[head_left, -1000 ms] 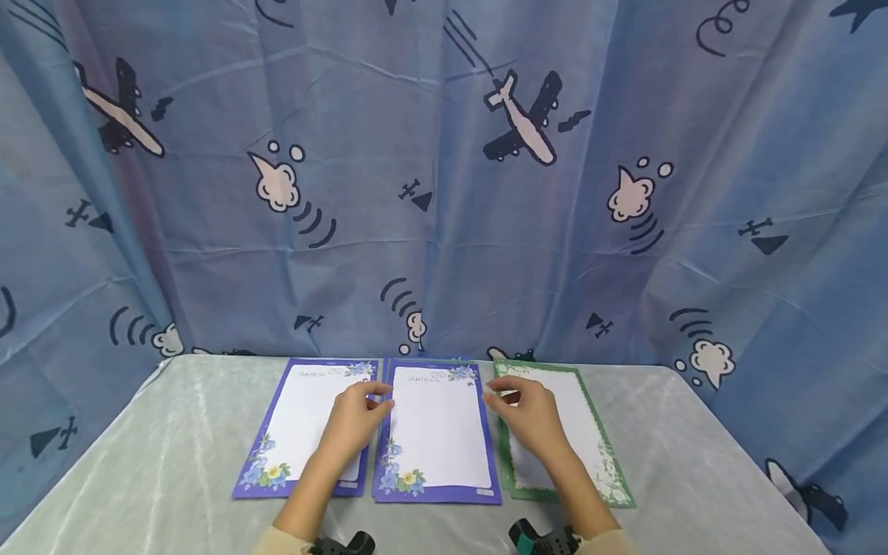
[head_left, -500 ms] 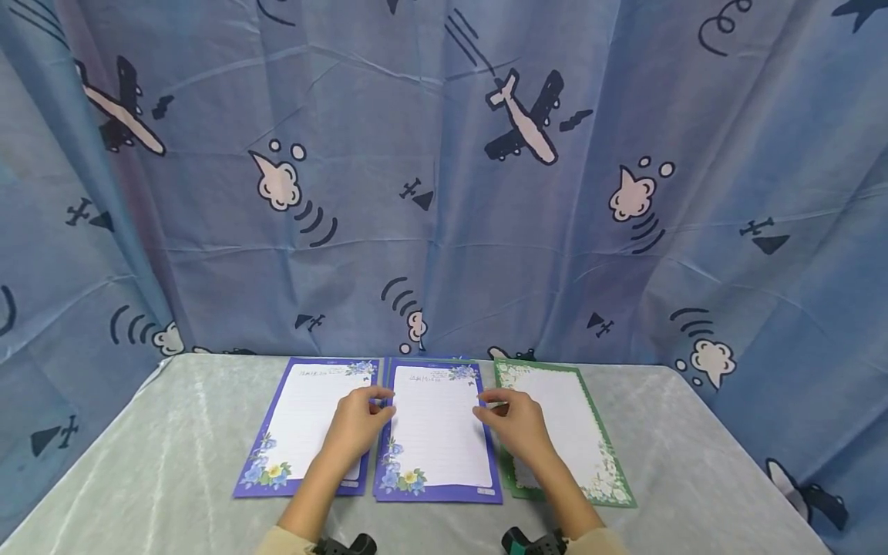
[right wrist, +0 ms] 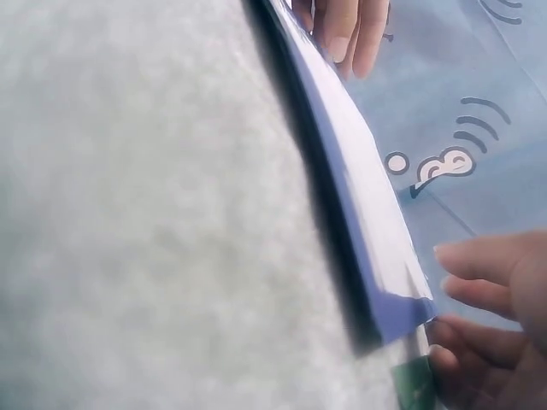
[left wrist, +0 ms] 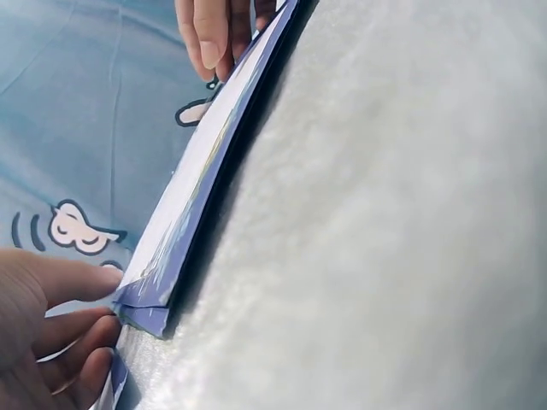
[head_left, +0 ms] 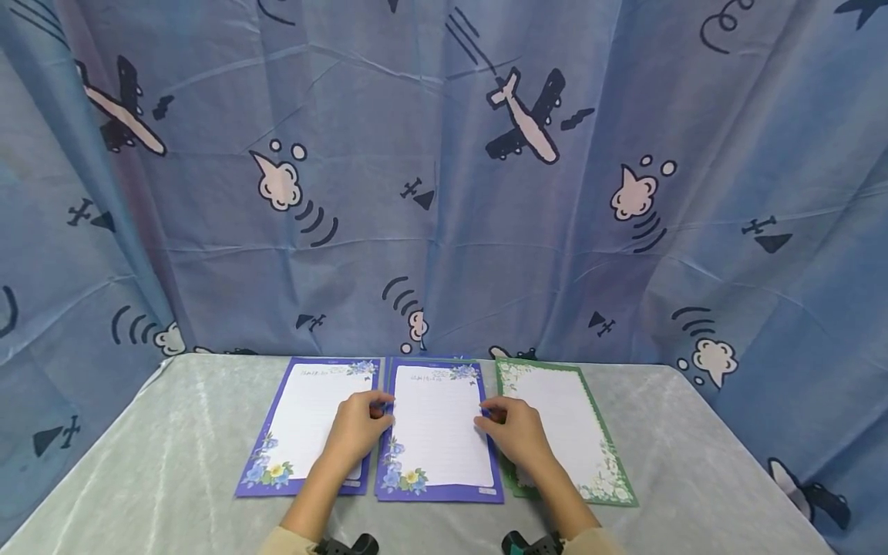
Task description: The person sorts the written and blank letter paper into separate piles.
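In the head view, a stack of purple-bordered letter paper (head_left: 444, 432) with blue and yellow flowers lies between both hands, a few handwritten marks near its top. My left hand (head_left: 355, 425) holds its left edge between thumb and curled fingers; the left wrist view shows the stacked corner (left wrist: 145, 316) at the fingertips. At the opposite edge, my right hand (head_left: 516, 433) pinches the sheets, its thumb overlapping the border. The right wrist view shows the purple corner (right wrist: 397, 316) right by these fingers. The undersides of the sheets are hidden.
Another purple-bordered sheet (head_left: 294, 432) lies to the left, partly under the left forearm. Green-bordered paper (head_left: 590, 447) lies to the right, partly covered by the right hand. A pale cloth covers the table (head_left: 694, 462); a blue airplane-print curtain (head_left: 444, 193) hangs behind.
The right hand has moved left from beside the stack to its right edge, then slightly toward the person. The left hand has shifted slightly nearer along the left edge.
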`<state>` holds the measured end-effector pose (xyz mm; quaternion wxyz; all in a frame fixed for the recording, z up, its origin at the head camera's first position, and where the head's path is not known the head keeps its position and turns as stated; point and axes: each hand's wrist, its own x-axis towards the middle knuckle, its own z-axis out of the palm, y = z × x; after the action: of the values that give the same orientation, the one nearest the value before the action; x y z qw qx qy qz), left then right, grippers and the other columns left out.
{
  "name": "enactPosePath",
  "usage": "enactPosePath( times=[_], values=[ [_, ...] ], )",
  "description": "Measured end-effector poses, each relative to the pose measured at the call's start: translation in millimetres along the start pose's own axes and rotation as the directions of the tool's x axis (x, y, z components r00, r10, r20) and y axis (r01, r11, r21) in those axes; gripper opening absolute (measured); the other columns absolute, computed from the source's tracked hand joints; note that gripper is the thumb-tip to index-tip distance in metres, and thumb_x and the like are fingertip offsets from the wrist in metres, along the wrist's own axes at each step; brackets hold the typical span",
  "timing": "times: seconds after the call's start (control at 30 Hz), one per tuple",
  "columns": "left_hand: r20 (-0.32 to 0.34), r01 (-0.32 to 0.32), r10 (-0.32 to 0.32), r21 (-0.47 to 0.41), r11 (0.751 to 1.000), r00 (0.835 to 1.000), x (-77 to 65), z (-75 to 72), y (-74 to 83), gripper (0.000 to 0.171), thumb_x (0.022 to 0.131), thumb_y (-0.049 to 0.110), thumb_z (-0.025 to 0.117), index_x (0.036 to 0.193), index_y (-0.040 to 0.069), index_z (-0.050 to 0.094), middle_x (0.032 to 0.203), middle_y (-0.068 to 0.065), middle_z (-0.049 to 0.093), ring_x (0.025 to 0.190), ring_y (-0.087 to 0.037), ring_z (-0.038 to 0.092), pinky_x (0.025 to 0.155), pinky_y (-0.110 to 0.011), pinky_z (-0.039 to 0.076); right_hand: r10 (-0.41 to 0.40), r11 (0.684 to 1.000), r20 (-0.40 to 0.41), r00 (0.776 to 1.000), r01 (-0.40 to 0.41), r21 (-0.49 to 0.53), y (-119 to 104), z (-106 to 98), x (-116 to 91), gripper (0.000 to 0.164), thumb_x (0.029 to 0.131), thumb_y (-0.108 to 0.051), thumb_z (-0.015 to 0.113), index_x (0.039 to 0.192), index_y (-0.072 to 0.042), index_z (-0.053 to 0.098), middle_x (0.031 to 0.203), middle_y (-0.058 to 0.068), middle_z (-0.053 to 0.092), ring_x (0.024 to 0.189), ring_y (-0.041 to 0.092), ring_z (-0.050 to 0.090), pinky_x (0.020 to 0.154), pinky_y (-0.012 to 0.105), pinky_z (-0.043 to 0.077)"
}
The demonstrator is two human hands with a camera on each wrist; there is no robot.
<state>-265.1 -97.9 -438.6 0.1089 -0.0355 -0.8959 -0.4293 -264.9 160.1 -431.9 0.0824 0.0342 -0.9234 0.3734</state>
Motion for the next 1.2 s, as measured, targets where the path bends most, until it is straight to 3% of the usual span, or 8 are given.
enactPosePath(
  times=[0.47, 0.8, 0.9, 1.03, 1.2],
  values=[
    [-0.006, -0.024, 0.023, -0.016, 1.000, 1.000, 0.8, 6.2, -1.7, 0.031, 0.077, 0.001, 0.081, 0.108, 0.003, 0.077, 0.083, -0.008, 0.072, 0.076, -0.014, 0.062, 0.069, -0.031, 0.053, 0.010, 1.000, -0.005, 1.000, -0.010, -0.023, -0.3, -7.2, -2.7, 0.022, 0.087, -0.014, 0.078, 0.107, -0.005, 0.078, 0.090, 0.005, 0.074, 0.077, 0.014, 0.059, 0.070, 0.029, 0.052],
    [-0.035, -0.029, 0.029, 0.000, 1.000, 0.999, 1.3, 1.5, -5.3, 0.022, 0.077, 0.000, 0.081, 0.098, 0.003, 0.080, 0.079, -0.006, 0.074, 0.072, -0.011, 0.061, 0.067, -0.027, 0.052, 0.000, 1.000, 0.001, 1.000, 0.000, -0.015, -5.3, -1.9, -0.1, 0.021, 0.087, -0.014, 0.077, 0.107, -0.006, 0.079, 0.101, 0.009, 0.077, 0.089, 0.018, 0.067, 0.086, 0.042, 0.059],
    [-0.043, -0.032, 0.032, -0.006, 0.999, 0.999, 1.0, 1.6, -5.2, 0.017, 0.077, 0.000, 0.080, 0.093, 0.004, 0.081, 0.086, -0.008, 0.077, 0.074, -0.012, 0.065, 0.068, -0.028, 0.053, 0.003, 1.000, 0.002, 1.000, -0.003, -0.010, -6.2, -1.6, -0.1, 0.021, 0.087, -0.014, 0.077, 0.106, -0.006, 0.079, 0.102, 0.009, 0.078, 0.092, 0.020, 0.069, 0.088, 0.044, 0.059],
    [-0.051, -0.026, 0.025, -0.010, 1.000, 0.998, 0.8, 2.0, -5.5, 0.013, 0.079, 0.000, 0.079, 0.090, 0.006, 0.082, 0.099, -0.010, 0.080, 0.081, -0.016, 0.072, 0.071, -0.029, 0.057, -0.011, 1.000, -0.005, 1.000, 0.011, -0.015, -6.9, -2.5, -0.7, 0.021, 0.086, -0.012, 0.077, 0.106, -0.006, 0.079, 0.098, 0.008, 0.078, 0.088, 0.019, 0.068, 0.083, 0.042, 0.058],
    [-0.071, -0.020, 0.019, -0.026, 0.999, 0.997, 1.8, 2.1, -6.3, 0.013, 0.079, -0.001, 0.079, 0.089, 0.006, 0.082, 0.102, -0.011, 0.079, 0.082, -0.018, 0.073, 0.072, -0.030, 0.058, -0.028, 0.999, -0.025, 0.999, 0.029, 0.020, -5.8, -2.7, 0.1, 0.021, 0.085, -0.006, 0.078, 0.105, -0.008, 0.079, 0.092, 0.007, 0.077, 0.080, 0.016, 0.066, 0.071, 0.033, 0.053]
  ],
)
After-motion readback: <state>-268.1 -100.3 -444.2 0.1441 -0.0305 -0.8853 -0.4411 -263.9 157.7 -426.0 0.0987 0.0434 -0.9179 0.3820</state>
